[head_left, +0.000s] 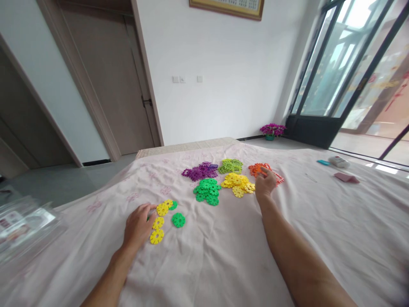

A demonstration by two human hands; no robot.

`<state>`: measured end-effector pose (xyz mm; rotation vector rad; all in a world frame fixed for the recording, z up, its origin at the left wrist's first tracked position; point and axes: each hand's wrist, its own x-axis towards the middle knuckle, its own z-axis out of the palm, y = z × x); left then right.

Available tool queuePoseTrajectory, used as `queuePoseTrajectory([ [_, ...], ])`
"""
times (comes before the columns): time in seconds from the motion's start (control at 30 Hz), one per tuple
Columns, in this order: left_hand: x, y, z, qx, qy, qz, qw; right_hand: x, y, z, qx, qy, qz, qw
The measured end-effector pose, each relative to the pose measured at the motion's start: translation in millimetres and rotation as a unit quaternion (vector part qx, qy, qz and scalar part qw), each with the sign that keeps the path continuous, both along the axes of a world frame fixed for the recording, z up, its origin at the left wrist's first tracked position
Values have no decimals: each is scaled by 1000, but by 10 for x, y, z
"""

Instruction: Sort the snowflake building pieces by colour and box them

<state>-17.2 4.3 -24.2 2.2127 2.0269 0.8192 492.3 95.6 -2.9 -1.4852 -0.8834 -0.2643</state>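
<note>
My left hand [139,224] rests on the cloth beside several yellow notched plastic discs [156,236], its index fingertip at the upper ones. A bit of green shows between its thumb and fingers, mostly hidden. A green notched disc [178,220] lies just right of the yellow ones, and another green one is partly under them. Over at the orange pile [258,168], my right hand [266,183] has its index finger stretched over the pieces. Its other fingers are partly hidden, and no piece shows clearly gripped.
Piles of green discs [207,190], yellow discs [238,183], purple pieces [200,171] and light green pieces [230,166] lie mid-table. At the right are a pink cloth [347,178] and a white packet [338,161]. Clear plastic packaging [28,230] sits at the left edge.
</note>
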Motion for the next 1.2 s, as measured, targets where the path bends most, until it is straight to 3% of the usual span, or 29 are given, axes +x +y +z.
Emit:
queuePoseTrajectory([
  [0.1, 5, -3, 8, -1, 0, -1, 1000, -425, 2, 132, 27, -27, 98, 994],
  [0.2, 11, -5, 11, -2, 4, 0, 1000, -958, -95, 259, 8, -129, 242, 962],
  [0.27, 14, -9, 13, -3, 9, -1, 1000, -1316, -224, 306, -22, -196, 333, 922],
  [0.4, 29, -22, 28, -7, 15, -6, 1000, -1926, -547, 271, -105, -306, 480, 815],
  [0.53, 57, -30, 50, -7, 23, -48, 999, -2310, -775, 141, -141, -391, 540, 732],
  [0.7, 88, -24, 54, -3, 37, -112, 993, -2475, -852, 75, -174, -450, 558, 675],
  [0.93, 86, -18, 43, 0, 20, -112, 994, -2472, -856, 134, -153, -442, 587, 661],
  [1.2, 69, -34, 58, 10, -26, -48, 998, -2403, -864, 115, -159, -425, 536, 712],
])
